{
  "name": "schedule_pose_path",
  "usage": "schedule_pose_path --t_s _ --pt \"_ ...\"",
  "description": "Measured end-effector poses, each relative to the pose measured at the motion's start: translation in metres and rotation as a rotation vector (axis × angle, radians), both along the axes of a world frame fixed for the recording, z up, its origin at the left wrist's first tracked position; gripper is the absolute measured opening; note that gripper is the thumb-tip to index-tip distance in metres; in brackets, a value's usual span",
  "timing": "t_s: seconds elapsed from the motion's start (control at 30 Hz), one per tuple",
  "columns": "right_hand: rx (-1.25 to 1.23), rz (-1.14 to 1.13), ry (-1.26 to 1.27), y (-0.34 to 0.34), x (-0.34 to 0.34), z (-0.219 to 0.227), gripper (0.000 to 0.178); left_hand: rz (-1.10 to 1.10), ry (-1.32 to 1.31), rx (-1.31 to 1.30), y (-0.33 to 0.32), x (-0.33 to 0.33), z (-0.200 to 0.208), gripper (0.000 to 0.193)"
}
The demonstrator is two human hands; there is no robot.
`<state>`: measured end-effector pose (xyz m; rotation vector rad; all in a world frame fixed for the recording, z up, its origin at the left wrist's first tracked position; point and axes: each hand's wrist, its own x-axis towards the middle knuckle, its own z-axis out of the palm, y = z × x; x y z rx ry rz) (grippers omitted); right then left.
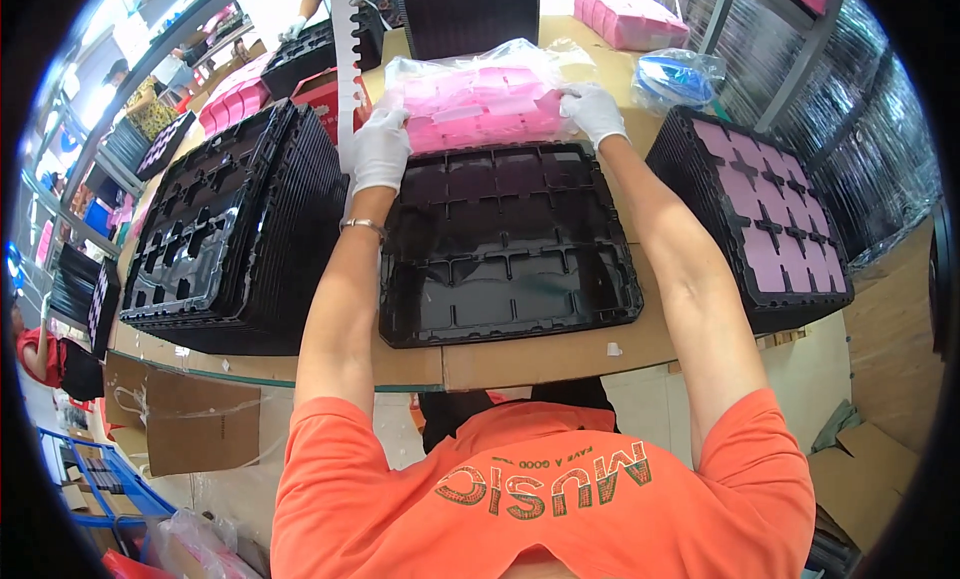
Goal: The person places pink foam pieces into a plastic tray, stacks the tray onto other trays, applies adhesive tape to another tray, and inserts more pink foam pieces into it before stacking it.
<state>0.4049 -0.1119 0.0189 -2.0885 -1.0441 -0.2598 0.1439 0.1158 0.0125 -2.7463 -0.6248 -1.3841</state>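
Observation:
My left hand (381, 151), in a white glove, is closed at the left edge of a bundle of thin pink sheets (470, 104). My right hand (596, 115), gloved alike, pinches the right end of the same bundle. Clear plastic film (535, 57) lies crumpled along the far side of the sheets. Just nearer than the bundle, between my forearms, a black plastic tray (510, 269) with shallow divided compartments lies flat on the table. No pink pieces show in its compartments.
Left stands a tall stack of black trays (215, 219); right, another stack topped with pink pieces (775, 204). Farther off are a black tray stack (470, 19), a pink bundle (628, 19) and a bagged blue item (675, 79). A co-worker's gloved hand (293, 27) is at far left.

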Motion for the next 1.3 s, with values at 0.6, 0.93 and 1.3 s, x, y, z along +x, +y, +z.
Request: schedule_pose_path --t_s 0.6,0.93,1.3 --pt "-0.076 0.027 -0.525 -0.177 -0.191 -0.031 0.023 0.007 0.272 0.202 -0.174 -0.172 -0.011 0.02" --pt "-0.138 0.079 -0.523 -0.193 -0.213 -0.034 0.026 0.024 0.311 0.179 -0.181 -0.193 -0.027 0.021" --pt "-0.261 0.106 -0.549 -0.194 -0.227 -0.036 0.024 -0.041 0.413 0.076 -0.182 -0.191 -0.029 0.023"
